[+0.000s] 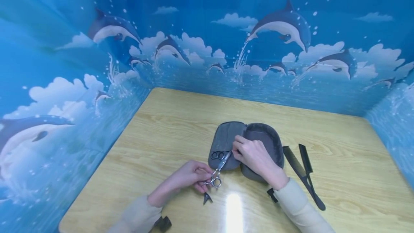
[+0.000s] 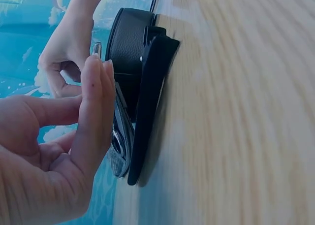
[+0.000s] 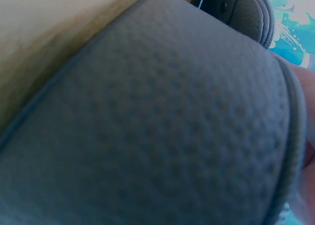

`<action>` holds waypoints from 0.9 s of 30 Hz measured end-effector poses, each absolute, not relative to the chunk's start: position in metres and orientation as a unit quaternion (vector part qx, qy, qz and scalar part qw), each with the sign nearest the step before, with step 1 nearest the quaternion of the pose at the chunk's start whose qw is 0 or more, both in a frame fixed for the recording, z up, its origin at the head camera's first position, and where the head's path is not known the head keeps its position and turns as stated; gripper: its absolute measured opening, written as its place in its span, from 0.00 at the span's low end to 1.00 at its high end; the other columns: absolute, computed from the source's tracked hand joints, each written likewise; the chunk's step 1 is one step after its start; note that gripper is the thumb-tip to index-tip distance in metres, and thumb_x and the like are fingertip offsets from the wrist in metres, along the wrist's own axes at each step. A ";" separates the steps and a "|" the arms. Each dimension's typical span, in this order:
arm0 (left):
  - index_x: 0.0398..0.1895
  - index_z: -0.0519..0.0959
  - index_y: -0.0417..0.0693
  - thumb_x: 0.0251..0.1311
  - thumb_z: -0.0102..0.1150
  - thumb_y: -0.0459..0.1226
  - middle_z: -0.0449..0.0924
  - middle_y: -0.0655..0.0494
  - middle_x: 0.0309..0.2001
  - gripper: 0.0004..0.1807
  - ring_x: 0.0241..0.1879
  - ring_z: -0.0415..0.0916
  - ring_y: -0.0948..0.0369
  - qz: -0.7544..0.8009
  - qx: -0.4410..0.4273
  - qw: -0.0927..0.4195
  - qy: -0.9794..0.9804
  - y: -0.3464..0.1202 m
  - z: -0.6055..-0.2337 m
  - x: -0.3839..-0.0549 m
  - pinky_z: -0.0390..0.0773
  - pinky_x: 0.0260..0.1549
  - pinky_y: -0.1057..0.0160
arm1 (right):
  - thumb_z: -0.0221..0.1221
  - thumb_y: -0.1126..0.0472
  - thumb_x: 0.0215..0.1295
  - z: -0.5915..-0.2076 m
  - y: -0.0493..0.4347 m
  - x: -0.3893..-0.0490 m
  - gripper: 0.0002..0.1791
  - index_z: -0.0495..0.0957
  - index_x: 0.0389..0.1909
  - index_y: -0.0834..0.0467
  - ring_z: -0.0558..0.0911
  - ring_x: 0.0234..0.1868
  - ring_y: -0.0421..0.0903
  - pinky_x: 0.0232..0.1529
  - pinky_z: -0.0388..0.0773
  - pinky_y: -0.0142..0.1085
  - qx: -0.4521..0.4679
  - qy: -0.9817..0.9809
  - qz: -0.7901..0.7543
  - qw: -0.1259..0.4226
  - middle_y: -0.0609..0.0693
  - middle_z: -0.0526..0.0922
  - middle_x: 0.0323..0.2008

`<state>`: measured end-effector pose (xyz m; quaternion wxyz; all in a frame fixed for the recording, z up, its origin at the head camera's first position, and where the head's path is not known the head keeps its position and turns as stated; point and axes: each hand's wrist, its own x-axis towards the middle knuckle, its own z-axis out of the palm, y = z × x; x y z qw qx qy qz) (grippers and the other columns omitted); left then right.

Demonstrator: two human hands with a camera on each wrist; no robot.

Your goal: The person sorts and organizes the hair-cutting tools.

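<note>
An open grey zip case lies on the table, its left flap spread flat. My left hand holds silver scissors by the finger rings, blades pointing up toward the flap's pocket. Rings of a second pair of scissors show at that pocket. My right hand pinches at the pocket's edge with curled fingers; its fingertips are partly hidden. The left wrist view shows my left hand beside the dark case. The case's grainy outer wall fills most of the right wrist view.
To the right of the case lie two black combs, a wide one with a handle and a slimmer one. A small dark forked piece lies below my left hand. Curtains printed with dolphins surround the wooden table.
</note>
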<state>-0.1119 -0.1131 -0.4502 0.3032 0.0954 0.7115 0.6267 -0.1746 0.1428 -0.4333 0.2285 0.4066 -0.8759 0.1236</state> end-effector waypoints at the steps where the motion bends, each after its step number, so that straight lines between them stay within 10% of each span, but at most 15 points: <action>1: 0.51 0.78 0.28 0.69 0.56 0.28 0.86 0.37 0.36 0.12 0.25 0.83 0.63 0.629 0.093 0.305 0.709 -0.111 -0.451 -0.112 0.87 0.29 0.63 | 0.72 0.67 0.53 -0.434 0.143 -0.174 0.13 0.76 0.23 0.53 0.66 0.16 0.33 0.14 0.62 0.25 0.407 -0.875 0.124 0.230 0.42 0.72 0.26; 27: 0.42 0.75 0.39 0.57 0.71 0.29 0.83 0.50 0.37 0.14 0.29 0.86 0.56 0.544 0.130 0.193 0.806 -0.077 -0.440 -0.116 0.86 0.27 0.63 | 0.75 0.66 0.50 -0.439 0.143 -0.174 0.12 0.79 0.25 0.53 0.72 0.17 0.34 0.16 0.67 0.26 0.400 -0.873 0.159 0.230 0.42 0.76 0.28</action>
